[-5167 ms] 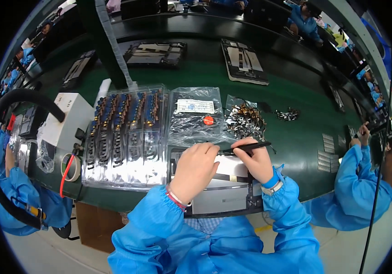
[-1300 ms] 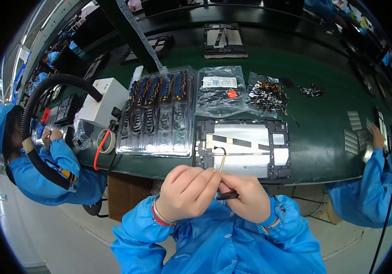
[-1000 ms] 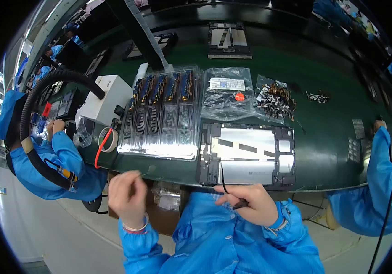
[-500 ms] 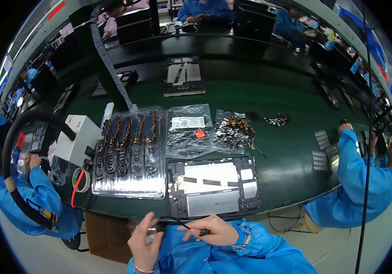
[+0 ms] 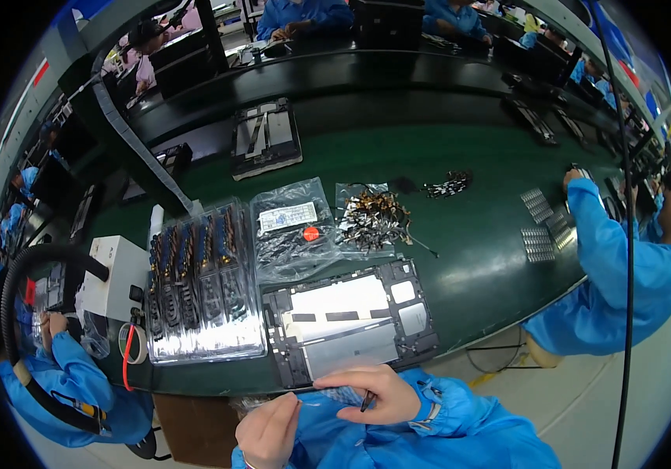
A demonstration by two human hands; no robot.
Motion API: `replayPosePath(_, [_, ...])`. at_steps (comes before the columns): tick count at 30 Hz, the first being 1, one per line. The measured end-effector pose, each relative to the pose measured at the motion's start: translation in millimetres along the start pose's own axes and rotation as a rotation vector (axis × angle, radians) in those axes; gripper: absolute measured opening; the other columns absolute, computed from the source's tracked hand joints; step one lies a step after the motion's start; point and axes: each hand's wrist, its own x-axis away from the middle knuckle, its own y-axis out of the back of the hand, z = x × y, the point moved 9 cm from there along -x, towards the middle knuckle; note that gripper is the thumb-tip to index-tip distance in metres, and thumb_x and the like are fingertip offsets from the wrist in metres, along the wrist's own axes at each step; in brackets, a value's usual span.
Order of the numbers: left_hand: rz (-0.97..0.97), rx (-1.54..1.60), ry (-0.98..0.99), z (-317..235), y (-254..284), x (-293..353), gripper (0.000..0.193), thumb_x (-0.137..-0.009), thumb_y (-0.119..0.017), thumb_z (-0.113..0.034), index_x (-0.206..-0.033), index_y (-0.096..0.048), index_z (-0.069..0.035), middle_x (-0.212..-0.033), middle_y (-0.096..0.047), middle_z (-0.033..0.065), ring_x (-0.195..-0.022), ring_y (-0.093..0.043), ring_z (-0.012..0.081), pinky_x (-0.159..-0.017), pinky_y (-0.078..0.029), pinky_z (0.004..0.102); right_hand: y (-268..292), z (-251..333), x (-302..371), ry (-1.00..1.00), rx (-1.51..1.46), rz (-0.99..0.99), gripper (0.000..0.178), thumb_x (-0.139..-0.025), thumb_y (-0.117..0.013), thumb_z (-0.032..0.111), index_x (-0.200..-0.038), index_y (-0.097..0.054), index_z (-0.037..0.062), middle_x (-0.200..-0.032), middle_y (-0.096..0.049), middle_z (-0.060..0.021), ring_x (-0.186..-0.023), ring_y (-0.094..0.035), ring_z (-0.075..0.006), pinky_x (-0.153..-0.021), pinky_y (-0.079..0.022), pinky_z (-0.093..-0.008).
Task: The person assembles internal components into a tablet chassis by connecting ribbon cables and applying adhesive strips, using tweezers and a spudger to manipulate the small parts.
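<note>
Close to my body, my left hand (image 5: 267,434) is closed, thumb and fingertips pressed together at the table's front edge. Something small and pale may show at its fingertips, too faint to name. Just to its right, my right hand (image 5: 386,395) has a short dark slim tool (image 5: 367,401) tucked in its curled fingers, while the index finger and thumb reach toward the left hand. Beyond both hands lies an opened tablet body (image 5: 355,348), slightly turned, with white and grey flat panels and dark strips; the right hand covers part of its near edge.
Left of the tablet body stands a clear tray (image 5: 206,348) with rows of small parts. Behind it lie a clear plastic bag (image 5: 292,254) and a heap of small flex cables (image 5: 374,219). A white box (image 5: 116,270) with a black hose stands left; a co-worker (image 5: 625,273) sits right.
My left hand has gone from spread fingers to a pinch and moved slightly right. My right hand has shifted a little right, its index finger stretched out. The view has turned, tilting the table.
</note>
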Motion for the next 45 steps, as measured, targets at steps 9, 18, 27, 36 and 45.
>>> replayPosePath(9, [-0.061, -0.078, -0.205, -29.9, 0.0, 6.5, 0.024, -0.063, -0.07, 0.006, -0.086, -0.066, 0.001, -0.075, -0.065, 0.0156, -0.064, -0.065, 0.0255, -0.059, -0.053, 0.0286, -5.1, 24.5, 0.0, 0.195, 0.098, -0.21, 0.016, -0.074, -0.069, 0.009, -0.088, -0.063, 0.004, -0.082, -0.064, -0.0084, -0.073, -0.062, -0.0261, -0.062, -0.049, -0.0305])
replayPosePath(18, [-0.214, 0.18, 0.043, -13.3, 3.8, 22.4, 0.021, -0.063, -0.072, 0.0, -0.081, -0.063, -0.003, -0.086, -0.067, 0.0132, -0.072, -0.067, 0.0244, -0.061, -0.054, 0.0281, -9.5, 43.5, 14.1, 0.439, 0.218, -0.404, 0.022, -0.063, -0.072, 0.002, -0.085, -0.067, 0.0043, -0.077, -0.066, -0.0086, -0.068, -0.065, -0.0223, -0.058, -0.047, -0.0281])
replayPosePath(27, [-0.2, 0.124, 0.019, -10.5, 6.1, 6.8, 0.018, -0.06, -0.064, 0.008, -0.077, -0.063, 0.001, -0.08, -0.067, 0.0171, -0.064, -0.067, 0.022, -0.058, -0.052, 0.026, -11.8, 34.8, 7.0, 0.427, 0.242, -0.464, 0.022, -0.061, -0.073, 0.002, -0.083, -0.067, 0.0042, -0.072, -0.065, -0.0085, -0.063, -0.064, -0.0223, -0.052, -0.046, -0.0272])
replayPosePath(36, [-0.267, -0.419, -0.088, 69.7, 27.5, -112.8, 0.009, -0.067, -0.067, -0.003, -0.075, -0.064, -0.006, -0.135, -0.04, 0.0191, -0.123, -0.036, 0.0419, -0.098, -0.032, 0.0465, 29.9, 37.2, 15.4, 0.314, 0.212, -0.48, 0.019, -0.067, -0.067, -0.005, -0.085, -0.066, 0.0032, -0.076, -0.063, -0.0092, -0.057, -0.057, -0.0155, -0.05, -0.041, -0.0231])
replayPosePath(45, [0.093, -0.749, -0.165, 165.6, -37.6, -160.1, 0.007, -0.07, -0.066, -0.012, -0.065, -0.065, -0.007, -0.133, -0.043, 0.0115, -0.126, -0.034, 0.033, -0.1, -0.023, 0.0594, 71.7, 45.4, 39.5, 0.342, 0.312, -0.669, 0.015, -0.072, -0.064, -0.004, -0.085, -0.063, 0.0028, -0.078, -0.06, -0.0075, -0.056, -0.05, -0.0096, -0.05, -0.038, -0.0199])
